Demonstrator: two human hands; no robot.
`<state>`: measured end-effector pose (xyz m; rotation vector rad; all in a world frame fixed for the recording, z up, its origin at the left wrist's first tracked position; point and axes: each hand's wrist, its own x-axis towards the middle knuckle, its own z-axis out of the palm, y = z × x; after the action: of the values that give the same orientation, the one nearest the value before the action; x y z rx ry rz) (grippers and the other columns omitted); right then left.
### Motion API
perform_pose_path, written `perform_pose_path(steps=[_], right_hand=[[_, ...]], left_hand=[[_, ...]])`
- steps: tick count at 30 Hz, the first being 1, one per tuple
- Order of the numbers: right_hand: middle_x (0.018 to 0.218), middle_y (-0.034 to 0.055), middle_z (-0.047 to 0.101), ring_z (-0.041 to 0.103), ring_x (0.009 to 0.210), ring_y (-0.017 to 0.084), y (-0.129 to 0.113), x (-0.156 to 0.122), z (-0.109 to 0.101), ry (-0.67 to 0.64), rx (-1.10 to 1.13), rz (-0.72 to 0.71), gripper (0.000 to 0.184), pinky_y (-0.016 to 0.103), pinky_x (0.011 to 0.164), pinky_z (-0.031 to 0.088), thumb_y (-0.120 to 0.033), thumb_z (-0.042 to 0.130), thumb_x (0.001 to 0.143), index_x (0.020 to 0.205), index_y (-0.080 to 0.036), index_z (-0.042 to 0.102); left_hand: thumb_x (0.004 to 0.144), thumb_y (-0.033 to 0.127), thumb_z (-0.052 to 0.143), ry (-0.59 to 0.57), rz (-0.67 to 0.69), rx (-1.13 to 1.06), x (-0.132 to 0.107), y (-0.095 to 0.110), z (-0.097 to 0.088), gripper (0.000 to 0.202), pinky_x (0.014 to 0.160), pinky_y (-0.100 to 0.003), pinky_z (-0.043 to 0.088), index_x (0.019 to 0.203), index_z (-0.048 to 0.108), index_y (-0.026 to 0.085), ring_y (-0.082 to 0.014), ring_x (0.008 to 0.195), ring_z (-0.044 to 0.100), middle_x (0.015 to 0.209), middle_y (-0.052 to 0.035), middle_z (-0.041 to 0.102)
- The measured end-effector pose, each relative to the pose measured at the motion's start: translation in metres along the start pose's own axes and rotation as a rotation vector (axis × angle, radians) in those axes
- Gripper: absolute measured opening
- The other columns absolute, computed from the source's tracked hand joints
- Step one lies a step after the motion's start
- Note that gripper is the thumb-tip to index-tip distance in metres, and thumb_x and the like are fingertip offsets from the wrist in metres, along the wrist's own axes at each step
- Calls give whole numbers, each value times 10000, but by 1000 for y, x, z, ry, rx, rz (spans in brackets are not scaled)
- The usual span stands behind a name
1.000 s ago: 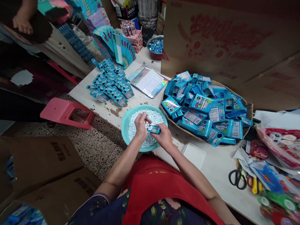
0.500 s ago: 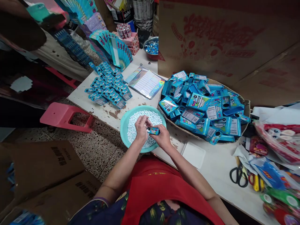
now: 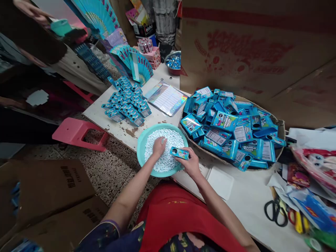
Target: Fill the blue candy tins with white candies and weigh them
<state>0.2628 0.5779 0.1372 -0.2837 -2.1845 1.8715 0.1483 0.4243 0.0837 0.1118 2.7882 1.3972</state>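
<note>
My right hand [image 3: 191, 161] holds a small blue candy box [image 3: 179, 153] lying flat, its dark round hole facing left, over the right side of a turquoise bowl [image 3: 141, 147]. Small white candies [image 3: 170, 164] fill the bowl. Down among them, left of the box, is my left hand [image 3: 159, 148]; its fingers are curled into the candies and partly hidden.
A cardboard tray [image 3: 280, 140] heaped with blue boxes [image 3: 225, 120] stands right of the bowl. Rows of small boxes [image 3: 128, 101] stand at left, near shiny sheets [image 3: 166, 98]. Scissors [image 3: 276, 212] lie at right. Pink stool [image 3: 76, 134] and another person [image 3: 52, 45] are left.
My left hand has left the box's hole and gone down into the candies. My right hand has moved the box slightly right and away from it. The view has shifted a little.
</note>
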Motion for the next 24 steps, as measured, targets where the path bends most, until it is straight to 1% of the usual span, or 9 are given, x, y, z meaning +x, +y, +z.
perform_pose_path(steps=[3, 5, 6, 8, 11, 14, 17, 21, 24], right_hand=[[932, 25, 607, 587, 861, 173, -7, -5, -8, 21, 19, 16, 394, 290, 782, 464, -370, 791, 626, 942, -200, 630], [937, 26, 609, 586, 849, 168, -11, -7, -12, 44, 26, 20, 393, 289, 776, 464, -373, 781, 646, 960, -200, 620], [935, 27, 612, 586, 844, 168, -12, -8, -13, 57, 20, 24, 386, 290, 772, 464, -373, 775, 655, 961, -199, 617], [922, 30, 615, 586, 841, 175, -11, -8, -14, 70, -11, 25, 370, 296, 767, 465, -366, 770, 653, 947, -197, 621], [902, 33, 612, 584, 843, 183, -8, -7, -13, 34, -81, 10, 350, 303, 764, 465, -358, 768, 643, 923, -198, 634], [896, 32, 609, 583, 839, 181, -5, -8, -13, 10, -131, 0, 337, 297, 756, 461, -356, 756, 661, 936, -204, 636], [897, 27, 605, 583, 847, 179, -5, -8, -13, -4, -167, -6, 334, 286, 752, 455, -343, 755, 664, 944, -207, 635], [916, 23, 601, 584, 865, 183, -5, -6, -10, -15, -211, 15, 345, 284, 755, 451, -333, 759, 655, 950, -208, 631], [929, 22, 600, 584, 873, 183, -2, -1, -2, -26, -243, -4, 342, 288, 772, 449, -307, 755, 655, 955, -203, 626]], left_hand=[[797, 453, 574, -62, 65, 208, -9, -9, 22, 372, 1017, -431, 349, 1048, 613, 181, -282, 1151, 465, 1171, -123, 563], [813, 494, 543, -121, 51, 351, -19, -8, 29, 415, 986, -431, 357, 1079, 592, 179, -291, 1140, 452, 1159, -131, 547], [809, 496, 547, -143, 23, 351, -23, -7, 30, 400, 971, -420, 362, 1049, 594, 179, -291, 1122, 458, 1122, -131, 553], [776, 452, 600, -159, -43, 229, -30, -7, 29, 308, 947, -386, 364, 933, 605, 188, -282, 1083, 477, 1036, -124, 571], [730, 366, 640, -125, -115, 50, -32, -14, 23, 173, 876, -333, 384, 769, 591, 205, -252, 984, 524, 905, -95, 588], [698, 362, 641, -62, -191, -103, -27, -21, 19, 180, 752, -270, 405, 681, 554, 206, -204, 848, 545, 774, -47, 575], [714, 448, 590, 6, -298, -316, -22, -21, 12, 271, 579, -213, 378, 674, 511, 192, -145, 658, 517, 661, -11, 520], [754, 560, 474, 29, -409, -591, -18, -1, -8, 374, 431, -198, 305, 764, 462, 187, -87, 467, 415, 625, 17, 467], [719, 513, 543, -33, -476, -954, -17, 27, -29, 344, 404, -185, 277, 762, 438, 188, -60, 434, 382, 622, 33, 452]])
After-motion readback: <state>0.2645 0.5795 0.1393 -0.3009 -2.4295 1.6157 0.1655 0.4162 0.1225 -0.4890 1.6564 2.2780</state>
